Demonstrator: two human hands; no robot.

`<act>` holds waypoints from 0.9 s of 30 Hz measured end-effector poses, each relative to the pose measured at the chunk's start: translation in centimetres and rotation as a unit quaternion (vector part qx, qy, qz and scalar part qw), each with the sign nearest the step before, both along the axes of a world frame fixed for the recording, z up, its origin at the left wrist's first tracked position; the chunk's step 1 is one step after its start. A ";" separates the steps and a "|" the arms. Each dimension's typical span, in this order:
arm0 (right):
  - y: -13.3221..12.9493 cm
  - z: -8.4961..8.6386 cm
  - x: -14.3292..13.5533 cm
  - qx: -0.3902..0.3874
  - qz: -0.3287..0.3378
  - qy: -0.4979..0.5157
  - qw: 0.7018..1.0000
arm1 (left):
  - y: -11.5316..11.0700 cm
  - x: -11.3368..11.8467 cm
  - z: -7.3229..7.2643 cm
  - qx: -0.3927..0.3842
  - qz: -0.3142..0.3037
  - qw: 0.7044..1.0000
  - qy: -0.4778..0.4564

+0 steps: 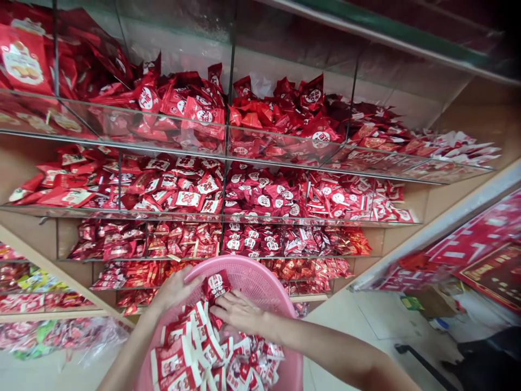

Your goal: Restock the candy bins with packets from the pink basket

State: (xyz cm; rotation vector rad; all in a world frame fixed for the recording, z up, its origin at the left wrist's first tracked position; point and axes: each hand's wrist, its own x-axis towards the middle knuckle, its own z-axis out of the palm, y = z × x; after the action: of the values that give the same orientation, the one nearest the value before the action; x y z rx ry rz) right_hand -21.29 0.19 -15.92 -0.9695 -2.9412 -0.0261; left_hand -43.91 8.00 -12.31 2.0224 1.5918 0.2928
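Your left hand (177, 292) holds the pink basket (296, 353) by its rim, and your right hand (239, 314) touches the dark red packet (216, 283) inside, between your hands, but I can't tell if it grips.

Red candy packets with white oval labels (321, 139) line the top shelf beside larger red bags printed with cream-and-gold emblems (22, 62). Below, red wrappers with white panels and red round motifs (189, 199) sit next to crimson-purple packets dotted with white ovals (264, 201), while orange-red wrappers (358, 240) brighten the right end of a lower tier. A pink basket (296, 347) with a fine perforated pattern holds red-and-white packets (175, 358) edged in white and a darker red packet with white lettering (216, 283). Yellow packets (43, 280) stand out at far left; pale, light-grey tiles (345, 317) cover the floor.
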 end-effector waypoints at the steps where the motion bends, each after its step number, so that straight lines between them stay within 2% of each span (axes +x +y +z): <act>1: 0.1 0.1 0.1 -0.003 -0.005 0.000 1.000 | 0.0 0.0 0.1 -0.001 -0.001 1.000 -0.001; 9: 0.5 0.0 0.1 0.009 -0.023 -0.001 1.000 | 0.2 0.0 0.2 0.001 -0.013 1.000 -0.008; 11: 0.4 0.8 0.5 0.009 -0.011 0.012 1.000 | 0.2 -0.1 0.2 -0.002 -0.011 0.999 -0.030; 14: 0.9 2.9 2.0 0.026 -0.022 0.056 0.998 | 0.1 -0.3 0.1 -0.007 0.001 0.998 -0.055; 17: 3.2 5.5 4.4 0.067 -0.111 0.111 0.985 | 0.0 -0.5 -0.1 0.000 0.034 0.998 -0.046; 20: 6.8 7.6 7.3 0.107 -0.252 0.128 0.953 | 0.0 -0.7 -0.6 0.012 0.056 0.998 -0.033; 23: 10.4 8.6 9.8 0.084 -0.366 0.052 0.925 | 0.0 -0.7 -0.9 0.011 0.042 0.998 -0.035; 27: 14.5 9.2 11.3 0.036 -0.426 0.009 0.904 | -0.2 -0.6 -0.7 0.003 0.023 0.999 -0.024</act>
State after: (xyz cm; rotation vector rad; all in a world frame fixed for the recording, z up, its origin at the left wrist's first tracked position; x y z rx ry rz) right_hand -10.04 14.69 -6.70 -2.1072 -2.2254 -0.1486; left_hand -44.50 7.85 -13.04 1.9702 1.6104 0.3603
